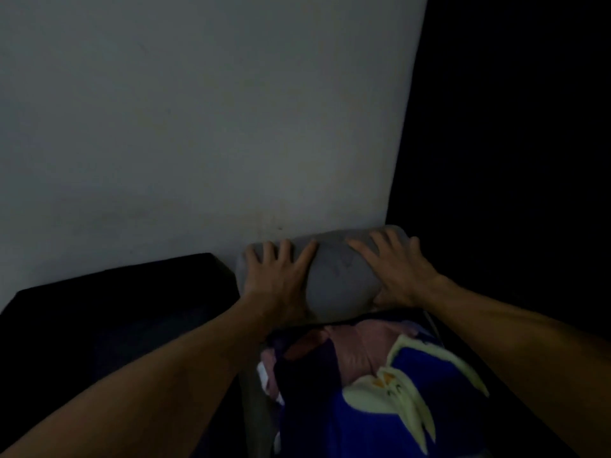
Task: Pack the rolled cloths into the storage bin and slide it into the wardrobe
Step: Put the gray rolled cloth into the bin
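Dim light covers a pale wall (198,127), and a grey rolled cloth (334,276) lies at its foot, touching it, a little to 5 o'clock from the middle. Both hands press flat on this roll with spread fingers — the left hand (281,279) on its left end, the right hand (396,276) on its right end, apart from each other. At 6 o'clock, just beside the roll, lie a pink cloth (360,352) and a blue patterned cloth (380,424). A dark block (115,309) sits at 8 o'clock.

Dark surface (109,312), grey rolled cloth (334,279), blue patterned fabric (373,421)
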